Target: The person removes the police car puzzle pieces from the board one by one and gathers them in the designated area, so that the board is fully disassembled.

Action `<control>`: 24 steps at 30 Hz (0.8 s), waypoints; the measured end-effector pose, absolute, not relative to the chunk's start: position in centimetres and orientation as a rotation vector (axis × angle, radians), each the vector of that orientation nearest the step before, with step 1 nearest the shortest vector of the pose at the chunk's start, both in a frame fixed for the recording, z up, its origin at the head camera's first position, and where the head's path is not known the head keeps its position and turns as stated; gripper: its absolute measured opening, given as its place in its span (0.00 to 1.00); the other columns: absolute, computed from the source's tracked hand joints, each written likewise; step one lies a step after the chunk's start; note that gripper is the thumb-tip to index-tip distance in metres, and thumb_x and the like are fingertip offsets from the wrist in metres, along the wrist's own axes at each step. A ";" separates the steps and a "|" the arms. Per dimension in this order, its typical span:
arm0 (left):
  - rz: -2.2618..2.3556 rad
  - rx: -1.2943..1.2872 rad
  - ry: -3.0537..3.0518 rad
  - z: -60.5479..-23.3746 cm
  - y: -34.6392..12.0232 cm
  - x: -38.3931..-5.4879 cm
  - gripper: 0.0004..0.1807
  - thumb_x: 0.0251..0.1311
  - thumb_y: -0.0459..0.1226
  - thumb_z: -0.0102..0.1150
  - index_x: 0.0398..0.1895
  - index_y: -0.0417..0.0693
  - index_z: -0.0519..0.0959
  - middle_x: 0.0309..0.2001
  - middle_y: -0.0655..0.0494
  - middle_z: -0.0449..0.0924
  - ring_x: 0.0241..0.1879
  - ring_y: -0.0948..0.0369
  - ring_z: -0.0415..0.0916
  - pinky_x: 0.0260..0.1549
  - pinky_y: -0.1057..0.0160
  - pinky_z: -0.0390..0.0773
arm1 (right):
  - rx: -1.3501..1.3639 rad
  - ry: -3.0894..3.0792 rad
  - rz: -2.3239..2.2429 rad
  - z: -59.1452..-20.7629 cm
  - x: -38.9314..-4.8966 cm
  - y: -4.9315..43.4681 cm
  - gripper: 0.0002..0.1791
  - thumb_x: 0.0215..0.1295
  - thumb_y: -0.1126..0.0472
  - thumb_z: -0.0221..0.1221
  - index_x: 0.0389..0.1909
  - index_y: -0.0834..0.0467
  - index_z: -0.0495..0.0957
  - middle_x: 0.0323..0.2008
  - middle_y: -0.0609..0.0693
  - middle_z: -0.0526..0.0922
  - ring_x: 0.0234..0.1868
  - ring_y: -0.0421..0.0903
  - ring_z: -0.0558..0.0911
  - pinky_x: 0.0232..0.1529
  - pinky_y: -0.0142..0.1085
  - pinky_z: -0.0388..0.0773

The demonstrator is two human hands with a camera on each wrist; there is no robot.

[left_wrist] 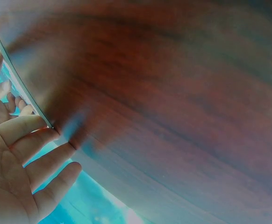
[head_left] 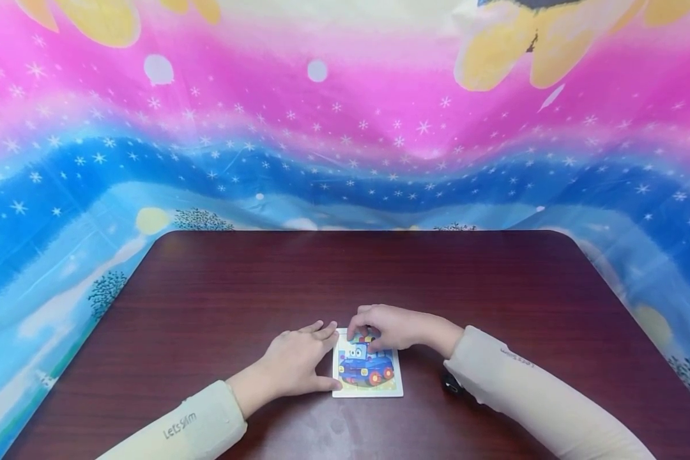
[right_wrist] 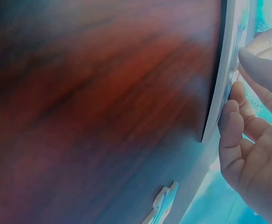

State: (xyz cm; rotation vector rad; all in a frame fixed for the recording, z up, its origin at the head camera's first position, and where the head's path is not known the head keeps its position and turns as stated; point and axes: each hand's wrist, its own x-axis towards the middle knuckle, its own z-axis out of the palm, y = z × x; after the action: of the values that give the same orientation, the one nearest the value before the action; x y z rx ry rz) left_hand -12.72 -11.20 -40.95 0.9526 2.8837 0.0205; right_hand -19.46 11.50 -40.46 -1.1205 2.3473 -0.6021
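Note:
A jigsaw puzzle board [head_left: 370, 387] with a blue cartoon car and a white border lies on the table. My left hand [head_left: 299, 358] is at its left side, thumb at the lower left edge and spread fingers by the upper left corner. In the left wrist view the fingers [left_wrist: 33, 140] are nearly straight along the board's edge. Over the upper part of the board bends my right hand [head_left: 393, 324], with thumb and fingertips on the picture. The right wrist view shows its bent fingers [right_wrist: 232, 126] against the board; I cannot tell whether they pinch a piece.
A loose, knobbed puzzle piece [right_wrist: 163, 205] lies on the table beyond the board in the right wrist view. The dark reddish wood table [head_left: 253, 275] has rounded far corners. Behind it hangs a pink and blue cloth [head_left: 345, 128] with snowflakes. A black device [head_left: 452, 383] shows at the right cuff.

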 end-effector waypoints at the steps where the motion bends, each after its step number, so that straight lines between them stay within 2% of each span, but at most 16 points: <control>1: 0.021 0.954 2.885 -40.9 -11.2 -12.7 0.47 0.49 0.68 0.64 0.67 0.47 0.74 0.69 0.53 0.72 0.68 0.53 0.72 0.51 0.49 0.82 | -1.123 2.349 -0.591 -40.4 -19.4 11.5 0.17 0.60 0.68 0.67 0.49 0.51 0.81 0.35 0.45 0.75 0.35 0.41 0.73 0.39 0.28 0.72; 10: 0.044 0.946 2.882 -40.6 -11.1 -12.7 0.47 0.49 0.67 0.64 0.67 0.47 0.74 0.69 0.53 0.72 0.68 0.53 0.71 0.51 0.48 0.82 | -1.154 2.392 -0.503 -40.4 -19.4 11.2 0.18 0.58 0.66 0.69 0.48 0.48 0.80 0.36 0.43 0.75 0.39 0.39 0.73 0.45 0.30 0.74; 24: 0.044 0.942 2.883 -40.9 -11.1 -12.7 0.47 0.48 0.67 0.65 0.66 0.47 0.76 0.69 0.53 0.73 0.68 0.53 0.72 0.51 0.48 0.82 | -1.142 2.386 -0.534 -41.0 -19.4 11.3 0.19 0.58 0.68 0.68 0.47 0.46 0.79 0.36 0.42 0.73 0.40 0.39 0.73 0.46 0.30 0.74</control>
State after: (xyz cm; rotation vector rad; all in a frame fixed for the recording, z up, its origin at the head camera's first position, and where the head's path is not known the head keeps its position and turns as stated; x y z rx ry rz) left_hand -12.67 -11.12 -40.87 0.9424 2.8826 0.0441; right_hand -19.39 11.26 -40.98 -1.1416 2.3857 -0.5341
